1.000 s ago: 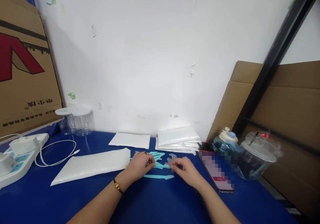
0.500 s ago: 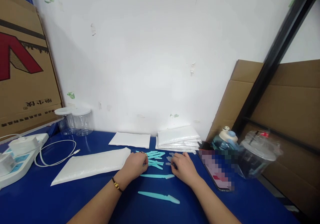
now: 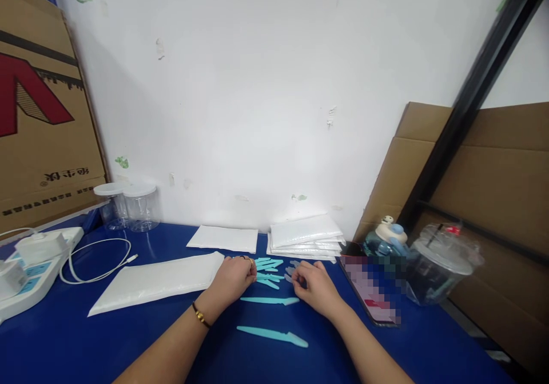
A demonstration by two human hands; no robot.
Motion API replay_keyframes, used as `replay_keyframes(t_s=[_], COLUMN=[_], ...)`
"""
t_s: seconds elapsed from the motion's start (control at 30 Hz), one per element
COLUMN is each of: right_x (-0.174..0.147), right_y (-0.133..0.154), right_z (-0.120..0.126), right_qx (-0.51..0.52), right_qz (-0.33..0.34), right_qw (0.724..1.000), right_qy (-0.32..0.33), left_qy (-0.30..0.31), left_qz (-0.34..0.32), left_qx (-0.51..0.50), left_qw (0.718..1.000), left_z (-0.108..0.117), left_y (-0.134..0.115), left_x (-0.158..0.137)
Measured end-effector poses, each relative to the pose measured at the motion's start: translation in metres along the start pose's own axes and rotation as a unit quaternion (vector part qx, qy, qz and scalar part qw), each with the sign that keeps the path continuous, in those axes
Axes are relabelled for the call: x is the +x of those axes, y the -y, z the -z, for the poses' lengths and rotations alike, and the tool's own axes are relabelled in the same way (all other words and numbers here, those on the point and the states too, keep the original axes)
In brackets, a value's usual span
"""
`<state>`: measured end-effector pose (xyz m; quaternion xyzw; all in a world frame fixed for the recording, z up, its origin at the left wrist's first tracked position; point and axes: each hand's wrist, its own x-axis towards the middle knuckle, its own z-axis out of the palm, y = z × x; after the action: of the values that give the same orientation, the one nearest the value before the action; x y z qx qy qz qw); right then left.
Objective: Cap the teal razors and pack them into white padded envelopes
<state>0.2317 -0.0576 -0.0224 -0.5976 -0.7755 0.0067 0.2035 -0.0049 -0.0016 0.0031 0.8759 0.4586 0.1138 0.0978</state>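
Several turquoise eyebrow razors (image 3: 269, 265) lie in a loose pile on the blue table. Two more razors lie apart in front, a nearer razor (image 3: 273, 335) and a middle razor (image 3: 270, 301). My left hand (image 3: 235, 276) is at the left side of the pile, its fingers closed by the handle ends; what they hold is hidden. On the pile's right, my right hand (image 3: 315, 285) has its fingers curled and thumb drawn in beside small translucent pieces (image 3: 290, 270). Whether it grips one cannot be made out.
A white padded mailer (image 3: 154, 284) lies left, another mailer (image 3: 223, 239) by the wall, beside stacked mailers (image 3: 305, 235). Right: a phone (image 3: 369, 292) and bagged cup (image 3: 440, 266). Far left: lidded jars (image 3: 142, 209), a power strip (image 3: 43, 281) and white cable (image 3: 96, 281).
Both hands stay by the pile. My left fingers have shifted slightly over the handle ends, and my right fingers and thumb have curled into a rounder shape. The two front razors lie as before.
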Motion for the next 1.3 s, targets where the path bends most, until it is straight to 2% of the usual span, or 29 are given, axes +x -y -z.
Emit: replay_keyframes(t_s=[0.2,0.43,0.57,0.67,0.8,0.9,1.1,1.3], right_x=[0.0,-0.002,-0.007,-0.009,-0.006,0.0,0.013,0.015], right_y=[0.007,0.019,0.019,0.011,-0.01,-0.02,-0.012,-0.013], right_z=[0.002,0.009,0.013,0.017,0.018,0.01,-0.014,-0.022], right_qx=[-0.013,-0.001,0.015,0.047,0.056,0.034,0.029,0.063], right_qz=[0.03,0.062,0.071,0.053,-0.011,-0.059,-0.071,-0.134], right_qw=[0.999,0.998,0.996,0.994,0.998,0.998,0.997,0.989], right_qy=[0.005,0.018,0.059,0.079,0.024,-0.009,-0.021,0.005], left_qy=[-0.01,-0.034,-0.003,0.029,0.007,0.005,0.015,0.017], left_qz=[-0.028,-0.104,-0.119,-0.1,-0.056,-0.028,-0.018,-0.001], left_qx=[0.023,0.046,0.028,-0.012,-0.003,0.021,0.009,-0.015], left_qw=[0.999,0.993,0.992,0.994,0.998,0.999,1.0,1.0], left_z=[0.001,0.0,-0.006,-0.004,0.001,-0.001,-0.008,-0.012], left_y=[-0.003,-0.013,-0.016,-0.013,0.0,0.01,0.018,0.02], left_x=[0.0,-0.003,-0.005,-0.005,-0.003,0.0,0.004,0.004])
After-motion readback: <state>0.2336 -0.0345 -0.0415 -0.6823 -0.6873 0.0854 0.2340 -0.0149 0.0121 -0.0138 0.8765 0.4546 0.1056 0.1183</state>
